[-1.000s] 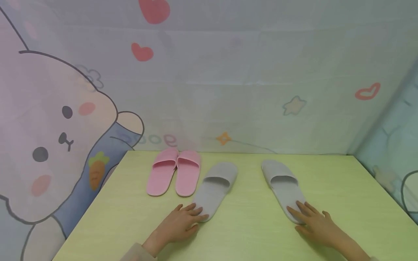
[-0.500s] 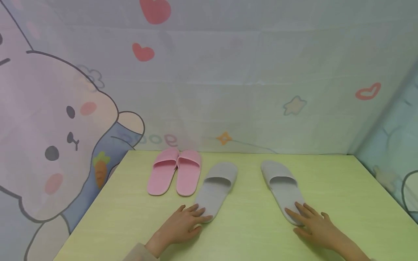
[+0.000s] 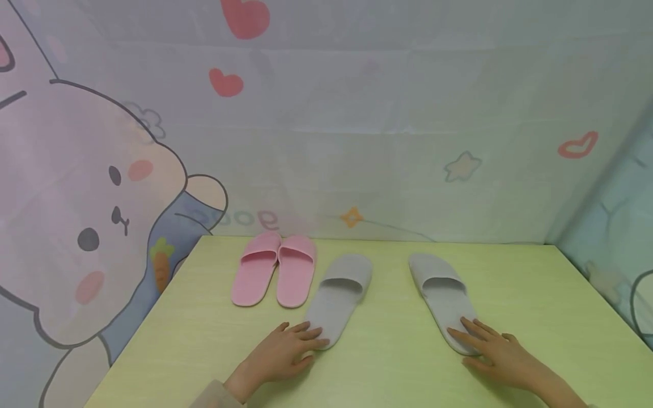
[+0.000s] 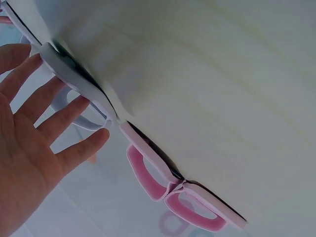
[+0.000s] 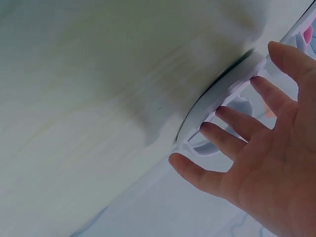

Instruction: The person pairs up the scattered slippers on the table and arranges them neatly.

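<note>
A pale cloth backdrop (image 3: 331, 96) rises behind a yellow-green desk (image 3: 398, 362). A large cartoon animal (image 3: 61, 187) is printed on the cloth at the left.

Two grey slippers lie well apart on the desk, soles down, toes toward the cloth and angled inward. The left grey slipper (image 3: 333, 311) is near the desk's middle; the right grey slipper (image 3: 448, 303) lies across a bare stretch from it. Just left of the left one are two smaller pink slippers (image 3: 293, 283), touching each other near the toes, their heels apart.

The left hand (image 3: 279, 354) rests its fingertips on the heel end of the left grey slipper; the right hand (image 3: 502, 354) touches the heel end of the right one. On both hands the fingers are spread and nearly straight, grasping nothing.

Smallest are the printed hearts, one red heart (image 3: 226, 83) among them.
</note>
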Demonstrator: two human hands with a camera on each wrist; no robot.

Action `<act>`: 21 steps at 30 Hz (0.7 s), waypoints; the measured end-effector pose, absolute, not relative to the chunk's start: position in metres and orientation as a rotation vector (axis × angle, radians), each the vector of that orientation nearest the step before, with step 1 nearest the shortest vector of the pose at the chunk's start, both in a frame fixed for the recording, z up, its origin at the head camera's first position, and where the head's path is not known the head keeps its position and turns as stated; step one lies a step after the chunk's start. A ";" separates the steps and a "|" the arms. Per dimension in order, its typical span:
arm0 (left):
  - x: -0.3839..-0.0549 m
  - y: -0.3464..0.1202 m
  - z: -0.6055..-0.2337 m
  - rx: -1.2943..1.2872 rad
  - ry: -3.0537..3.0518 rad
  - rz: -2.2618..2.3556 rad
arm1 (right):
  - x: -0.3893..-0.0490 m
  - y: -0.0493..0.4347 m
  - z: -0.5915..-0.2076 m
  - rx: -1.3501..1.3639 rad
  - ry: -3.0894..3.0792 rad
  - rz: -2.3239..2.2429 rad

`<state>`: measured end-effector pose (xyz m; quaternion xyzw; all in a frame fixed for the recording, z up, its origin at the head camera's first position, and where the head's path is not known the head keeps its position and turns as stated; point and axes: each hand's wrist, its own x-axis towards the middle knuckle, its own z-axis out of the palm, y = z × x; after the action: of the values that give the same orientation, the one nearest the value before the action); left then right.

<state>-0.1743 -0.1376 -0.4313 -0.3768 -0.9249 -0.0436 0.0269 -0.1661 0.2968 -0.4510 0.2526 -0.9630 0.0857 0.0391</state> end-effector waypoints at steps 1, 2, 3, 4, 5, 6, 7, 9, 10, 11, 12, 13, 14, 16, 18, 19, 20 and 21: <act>-0.174 -0.138 -0.431 -1.167 -2.853 -0.135 | -0.167 0.298 -0.451 0.790 -2.948 0.265; -0.174 -0.138 -0.431 -1.170 -2.852 -0.135 | -0.167 0.298 -0.452 0.794 -2.949 0.273; -0.174 -0.139 -0.432 -1.173 -2.850 -0.134 | -0.168 0.299 -0.452 0.807 -2.946 0.273; -0.174 -0.139 -0.432 -1.176 -2.853 -0.132 | -0.168 0.300 -0.452 0.817 -2.934 0.272; -0.174 -0.139 -0.432 -1.179 -2.855 -0.128 | -0.168 0.300 -0.453 0.825 -2.927 0.265; -0.174 -0.139 -0.433 -1.180 -2.858 -0.123 | -0.169 0.300 -0.453 0.832 -2.917 0.261; -0.175 -0.140 -0.433 -1.184 -2.860 -0.119 | -0.168 0.301 -0.453 0.837 -2.910 0.253; -0.175 -0.140 -0.434 -1.191 -2.858 -0.110 | -0.168 0.301 -0.453 0.849 -2.886 0.240; -0.175 -0.140 -0.434 -1.196 -2.850 -0.104 | -0.167 0.300 -0.454 0.852 -2.875 0.226; -0.175 -0.140 -0.435 -1.200 -2.846 -0.103 | -0.167 0.300 -0.453 0.854 -2.867 0.207; -0.176 -0.140 -0.435 -1.203 -2.842 -0.103 | -0.166 0.299 -0.454 0.856 -2.852 0.183; -0.175 -0.140 -0.435 -1.207 -2.837 -0.102 | -0.165 0.299 -0.454 0.856 -2.836 0.160; -0.176 -0.140 -0.435 -1.209 -2.833 -0.101 | -0.165 0.299 -0.454 0.858 -2.818 0.140; -0.176 -0.140 -0.434 -1.216 -2.830 -0.108 | -0.163 0.299 -0.455 0.860 -2.787 0.107; -0.177 -0.141 -0.434 -1.222 -2.826 -0.113 | -0.163 0.299 -0.456 0.867 -2.769 0.085; -0.177 -0.141 -0.434 -1.225 -2.825 -0.114 | -0.163 0.299 -0.456 0.873 -2.768 0.081; -0.178 -0.141 -0.435 -1.227 -2.822 -0.114 | -0.163 0.299 -0.457 0.875 -2.771 0.076; -0.178 -0.141 -0.435 -1.231 -2.820 -0.118 | -0.164 0.299 -0.457 0.876 -2.769 0.068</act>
<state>-0.1781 -0.1409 -0.4351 -0.3996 -0.9154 -0.0383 0.0311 -0.1635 0.2989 -0.4573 0.2993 -0.9465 0.0233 0.1182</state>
